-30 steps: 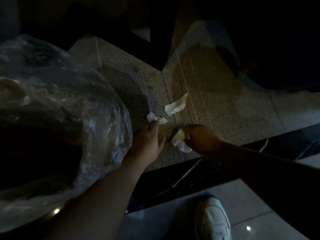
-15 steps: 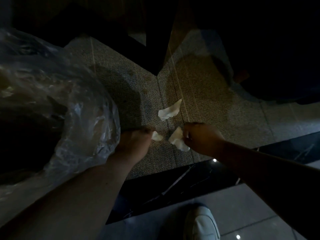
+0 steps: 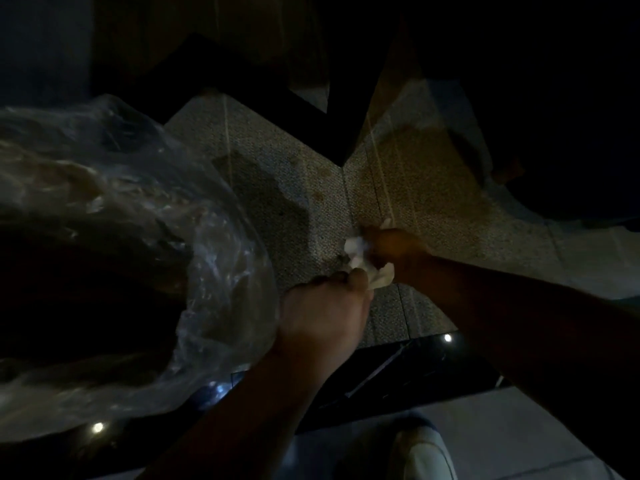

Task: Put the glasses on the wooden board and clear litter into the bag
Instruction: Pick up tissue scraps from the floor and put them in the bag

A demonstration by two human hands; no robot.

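The scene is dim. A large clear plastic bag (image 3: 214,258) fills the left side, bulging and dark inside. My right hand (image 3: 394,247) is closed around crumpled white tissue (image 3: 356,249) on the grey carpet. My left hand (image 3: 325,310) sits just below it, fingers curled against a lower white tissue scrap (image 3: 382,277), and its wrist touches the bag's edge. No glasses or wooden board are in view.
Speckled grey carpet (image 3: 277,168) runs between dark furniture at the top (image 3: 242,64) and a dark rounded shape at the right (image 3: 571,133). A glossy black strip (image 3: 398,368) borders the carpet below, then pale floor tiles and a white shoe (image 3: 426,455).
My right hand has reached up and gathered the loose tissue that lay apart on the carpet. My left hand has shifted right towards it. The bag has swung slightly.
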